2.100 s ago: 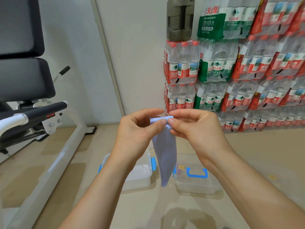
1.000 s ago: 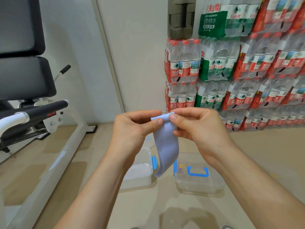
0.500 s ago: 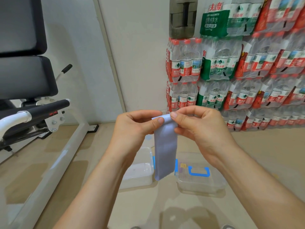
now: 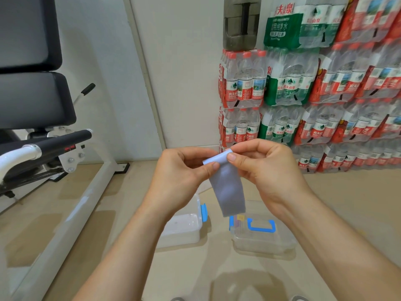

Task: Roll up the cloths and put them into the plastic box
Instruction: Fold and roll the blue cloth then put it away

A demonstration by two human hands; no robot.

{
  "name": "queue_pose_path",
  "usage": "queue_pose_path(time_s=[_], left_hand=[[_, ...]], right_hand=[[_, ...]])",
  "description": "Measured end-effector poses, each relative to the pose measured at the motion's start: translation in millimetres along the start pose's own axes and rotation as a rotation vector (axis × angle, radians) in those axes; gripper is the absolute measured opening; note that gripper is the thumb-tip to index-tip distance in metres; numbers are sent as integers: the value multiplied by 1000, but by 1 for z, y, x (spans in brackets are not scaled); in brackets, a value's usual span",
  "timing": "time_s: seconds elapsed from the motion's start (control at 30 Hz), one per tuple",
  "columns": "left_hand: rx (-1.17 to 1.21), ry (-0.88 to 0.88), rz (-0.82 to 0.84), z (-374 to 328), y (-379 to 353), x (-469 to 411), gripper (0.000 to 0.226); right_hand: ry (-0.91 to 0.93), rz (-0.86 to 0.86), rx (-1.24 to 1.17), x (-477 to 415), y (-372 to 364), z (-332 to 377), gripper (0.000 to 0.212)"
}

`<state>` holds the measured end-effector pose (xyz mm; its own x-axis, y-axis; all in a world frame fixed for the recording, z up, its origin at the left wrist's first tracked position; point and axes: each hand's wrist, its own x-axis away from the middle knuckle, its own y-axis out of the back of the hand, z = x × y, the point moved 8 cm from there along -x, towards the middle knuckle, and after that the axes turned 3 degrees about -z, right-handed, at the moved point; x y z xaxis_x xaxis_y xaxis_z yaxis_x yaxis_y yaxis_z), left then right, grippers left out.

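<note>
Both the left hand [image 4: 184, 177] and right hand [image 4: 267, 168] pinch the pale-blue cloth strip [image 4: 227, 187] at its top edge between them; rolling tightly and evenly downward should keep it compact.

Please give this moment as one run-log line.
phase: rolling cloth | left hand: pinches cloth top | right hand: pinches cloth top | cloth: hangs down | plastic box: on floor

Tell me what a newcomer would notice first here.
Front and centre, the left hand and right hand pinch the top of a pale blue cloth that hangs between them. At right, shrink-wrapped water bottle packs are stacked high; a clear plastic box sits on the floor beneath the hands.
</note>
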<state>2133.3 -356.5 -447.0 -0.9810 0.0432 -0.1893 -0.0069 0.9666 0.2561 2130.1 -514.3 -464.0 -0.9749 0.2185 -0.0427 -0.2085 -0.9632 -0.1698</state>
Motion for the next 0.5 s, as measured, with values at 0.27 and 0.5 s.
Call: queue_pose_path(time_s=[0.27,0.5], left_hand=[[111,52,-15,4,3,-2,19],[200,108,0,7,-2,-2,14]], right_hand=[[-93,55,-74,2,-6,-6,12],[-44,28,-80,1,-4,-3,14]])
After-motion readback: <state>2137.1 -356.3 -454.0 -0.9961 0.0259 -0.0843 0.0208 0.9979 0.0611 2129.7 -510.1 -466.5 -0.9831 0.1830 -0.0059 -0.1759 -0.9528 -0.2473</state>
